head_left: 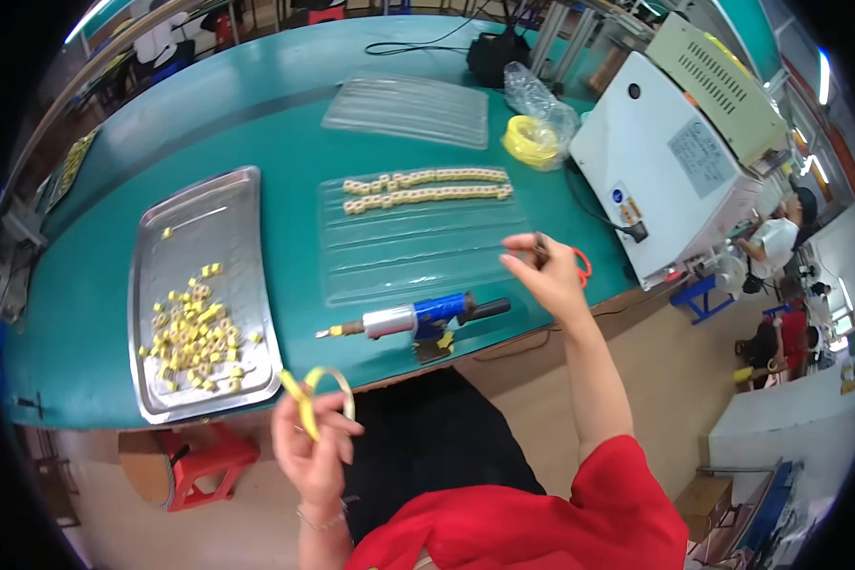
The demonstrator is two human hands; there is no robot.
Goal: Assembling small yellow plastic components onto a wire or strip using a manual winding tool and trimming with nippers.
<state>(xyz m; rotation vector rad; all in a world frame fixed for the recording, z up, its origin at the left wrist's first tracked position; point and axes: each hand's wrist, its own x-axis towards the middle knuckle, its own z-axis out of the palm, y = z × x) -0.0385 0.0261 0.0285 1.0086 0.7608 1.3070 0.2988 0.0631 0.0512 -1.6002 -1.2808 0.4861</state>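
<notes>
My left hand [313, 446] is closed on a roll of yellow tape [308, 414], held low in front of the table's near edge. My right hand [551, 275] is over the right side of the table, its fingers curled round something dark that I cannot make out. Orange scissors handles [584, 269] show right beside it; whether they are in the hand is hidden. Between my hands, a blue and silver power tool [413, 314] lies level on a small stand, with a yellow-banded piece at its tip. Behind it, a clear ribbed plastic tray [418, 252] carries two rows of small beige rings [427, 195].
At left, a metal tray [256, 223] holds a heap of small yellow-banded pieces [195, 332]. Another clear plastic tray [408, 109] lies at the back, near yellow tape rolls [530, 141] and a plastic bag [541, 100]. A white machine [651, 161] stands at right. A red stool [209, 465] is below left.
</notes>
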